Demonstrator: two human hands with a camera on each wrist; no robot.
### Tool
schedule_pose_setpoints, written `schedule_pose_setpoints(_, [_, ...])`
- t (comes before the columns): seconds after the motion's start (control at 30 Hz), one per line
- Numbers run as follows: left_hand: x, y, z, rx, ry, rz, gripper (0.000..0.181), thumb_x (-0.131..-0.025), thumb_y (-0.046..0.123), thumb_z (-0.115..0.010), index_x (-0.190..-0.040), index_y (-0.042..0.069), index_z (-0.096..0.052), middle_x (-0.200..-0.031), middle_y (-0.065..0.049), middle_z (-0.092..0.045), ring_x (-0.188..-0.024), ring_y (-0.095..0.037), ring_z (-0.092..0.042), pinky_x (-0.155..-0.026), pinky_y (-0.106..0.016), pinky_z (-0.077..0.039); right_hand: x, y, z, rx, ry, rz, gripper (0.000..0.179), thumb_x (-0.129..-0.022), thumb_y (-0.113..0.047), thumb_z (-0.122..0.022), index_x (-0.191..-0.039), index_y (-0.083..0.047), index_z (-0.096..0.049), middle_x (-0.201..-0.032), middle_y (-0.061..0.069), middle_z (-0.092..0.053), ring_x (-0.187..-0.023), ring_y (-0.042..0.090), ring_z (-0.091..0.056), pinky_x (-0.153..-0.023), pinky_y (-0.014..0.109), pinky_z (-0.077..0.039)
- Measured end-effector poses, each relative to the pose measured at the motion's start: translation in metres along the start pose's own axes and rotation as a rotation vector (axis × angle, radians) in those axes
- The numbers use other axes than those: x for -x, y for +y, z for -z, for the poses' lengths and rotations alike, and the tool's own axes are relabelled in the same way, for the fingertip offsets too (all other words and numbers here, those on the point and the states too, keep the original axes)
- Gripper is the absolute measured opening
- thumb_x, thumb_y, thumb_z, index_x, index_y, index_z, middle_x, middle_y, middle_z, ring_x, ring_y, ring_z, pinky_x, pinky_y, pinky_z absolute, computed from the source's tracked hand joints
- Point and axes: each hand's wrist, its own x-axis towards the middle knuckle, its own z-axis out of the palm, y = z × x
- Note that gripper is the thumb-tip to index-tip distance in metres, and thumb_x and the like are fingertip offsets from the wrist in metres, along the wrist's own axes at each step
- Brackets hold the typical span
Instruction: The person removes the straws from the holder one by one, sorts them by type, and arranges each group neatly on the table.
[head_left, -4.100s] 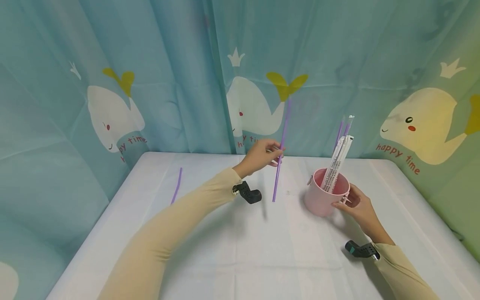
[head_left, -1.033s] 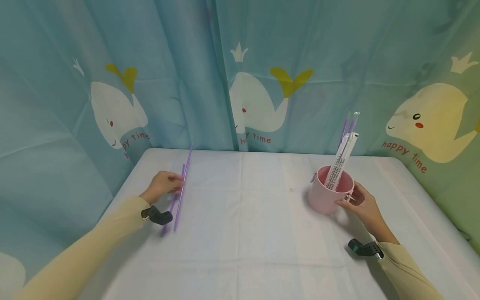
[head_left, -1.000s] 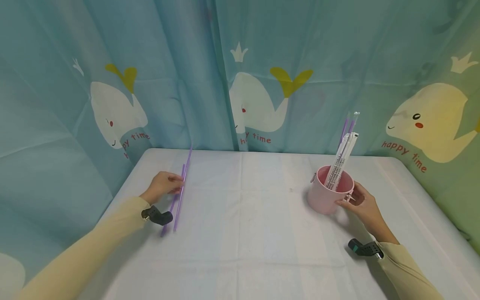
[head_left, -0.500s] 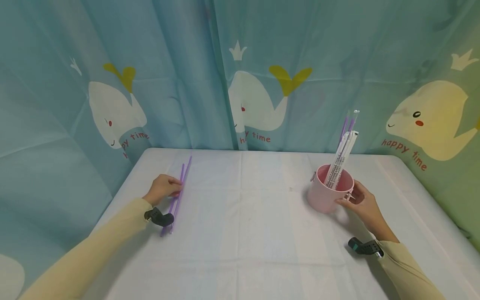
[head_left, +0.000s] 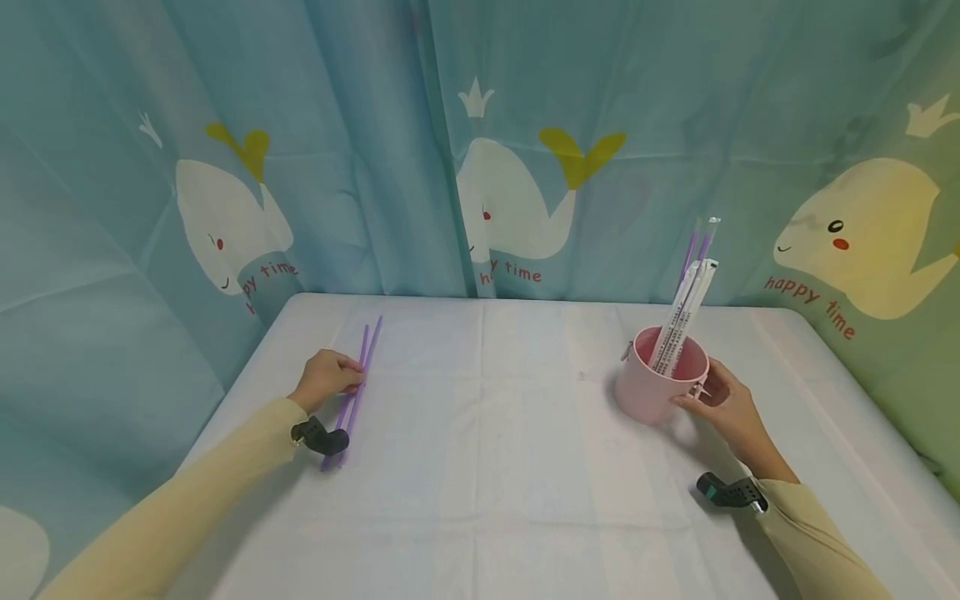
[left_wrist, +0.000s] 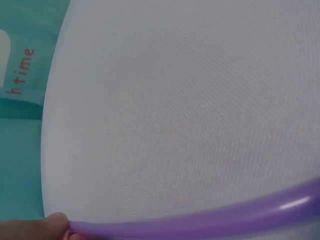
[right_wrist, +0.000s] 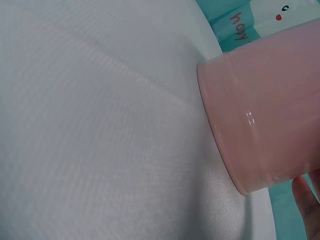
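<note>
My left hand (head_left: 327, 379) is at the left side of the table in the head view. Its thumb and fingertips pinch a long purple drinking straw (head_left: 374, 336), which lies along the tabletop. Close on its left, at a slight angle, is a second purple straw (head_left: 365, 336), partly hidden by the hand and wrist camera. The left wrist view shows fingertips (left_wrist: 56, 223) on the end of the visible stretch of purple straw (left_wrist: 200, 223). On the right, my right hand (head_left: 726, 407) grips the side of an upright pink bucket (head_left: 647, 395) near its handle fitting.
White paper-wrapped sticks (head_left: 678, 321) and purple straws in clear wrappers (head_left: 705, 240) lean out of the bucket. A white cloth covers the table (head_left: 487, 467). Behind it hangs a blue-green curtain (head_left: 375, 183) with whale prints.
My left hand has carried its purple straw from mid-table to the left and lowered it beside the other straw. Over the last second it dropped slightly. The right hand keeps holding the bucket.
</note>
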Motion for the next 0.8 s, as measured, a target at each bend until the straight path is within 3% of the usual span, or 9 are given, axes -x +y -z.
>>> schedule_pose_setpoints(0.8, [-0.0018,0.0049,-0.0058,-0.073,0.036,0.007,0.023,-0.083,0.004,-0.067,-0.099,-0.013,-0.067,-0.093,-0.026,-0.068,-0.063,-0.005,-0.061,-0.069,-0.028,-0.059,0.0003,-0.0029,0.0011,-0.008,-0.008,-0.008,0.074,-0.085,-0.017,-0.07,-0.146,-0.006,-0.029,-0.112,-0.03,-0.043,-0.098,-0.014,-0.046,-0.081,-0.002,-0.04])
